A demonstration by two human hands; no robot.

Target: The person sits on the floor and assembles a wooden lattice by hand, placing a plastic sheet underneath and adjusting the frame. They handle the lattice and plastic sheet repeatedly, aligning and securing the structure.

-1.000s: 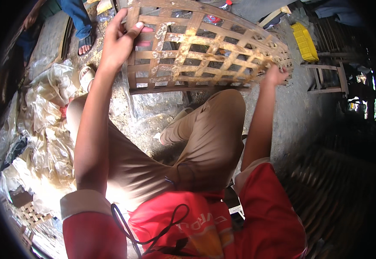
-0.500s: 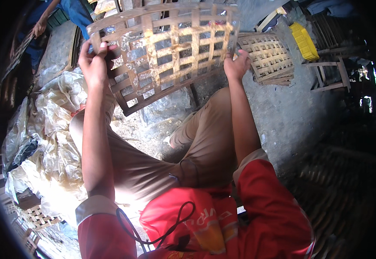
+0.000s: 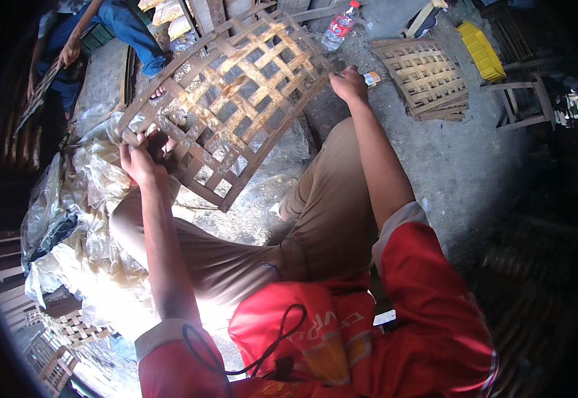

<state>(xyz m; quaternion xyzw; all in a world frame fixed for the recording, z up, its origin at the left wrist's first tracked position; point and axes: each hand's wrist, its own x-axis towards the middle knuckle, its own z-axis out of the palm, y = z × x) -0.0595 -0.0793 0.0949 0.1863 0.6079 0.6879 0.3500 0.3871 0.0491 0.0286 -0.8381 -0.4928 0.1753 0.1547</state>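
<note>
A woven bamboo lattice panel (image 3: pixel 239 88) with a thin frame is held up in front of me, tilted so that its left end hangs lower. My left hand (image 3: pixel 144 158) is closed on the frame at that end, thumb on top. At the opposite end, my right hand (image 3: pixel 350 85) grips the edge, its fingers partly hidden. The slats are pale and brown-stained, and the floor shows through the gaps. To the right of my right hand, a stack of similar woven panels (image 3: pixel 421 76) lies on the floor.
Crumpled clear plastic sheeting (image 3: pixel 93 219) is heaped at my left. A plastic bottle (image 3: pixel 340 26) stands beyond the panel. At the right are a yellow crate (image 3: pixel 481 52) and a wooden frame (image 3: pixel 521 105). A co-worker's hand (image 3: pixel 70 52) at far left holds another panel.
The panel has rotated, its left end dropping towards me along with my left hand. My right hand has moved slightly up and left. The bottle behind the panel has come into sight.
</note>
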